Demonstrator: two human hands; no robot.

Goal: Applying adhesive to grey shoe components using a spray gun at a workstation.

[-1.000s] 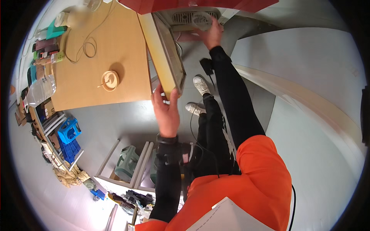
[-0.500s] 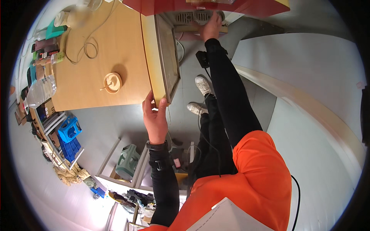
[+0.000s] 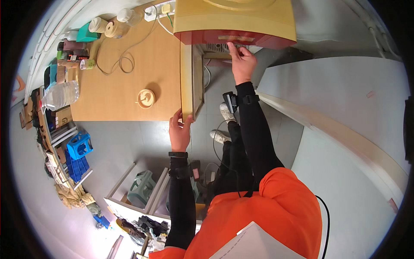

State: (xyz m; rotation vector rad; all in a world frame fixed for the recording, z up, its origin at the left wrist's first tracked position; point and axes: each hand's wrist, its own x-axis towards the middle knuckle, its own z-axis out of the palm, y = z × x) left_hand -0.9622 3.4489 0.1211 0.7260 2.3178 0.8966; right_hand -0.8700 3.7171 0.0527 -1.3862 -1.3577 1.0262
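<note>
The yellow-framed glass door (image 3: 187,82) of a yellow-and-red box-shaped appliance (image 3: 241,26) hangs open. My left hand (image 3: 179,134) grips the door's near end, thumb on one side and fingers on the other. At the appliance's red front, my right hand (image 3: 244,62) has one digit stretched up against the lower edge and the others curled in. Whether anything sits in those fingers is hidden. Behind this hand, grey slotted discs (image 3: 212,47) show in part under the red front. A round cup (image 3: 146,99) with pale, foamy contents stands on the wooden table, left of the door.
The wooden table (image 3: 108,95) carries a loose cable (image 3: 125,64), lidded jars (image 3: 115,29) and a large clear plastic bottle (image 3: 62,96). A power strip (image 3: 158,11) lies behind. Curved white panels (image 3: 340,90) rise at right; blue (image 3: 79,145) and green stools (image 3: 141,190) stand lower left.
My right hand has drawn back from beside the slotted discs to the red front edge. The view has shifted, showing more of the appliance's top. My left hand keeps its grip on the door.
</note>
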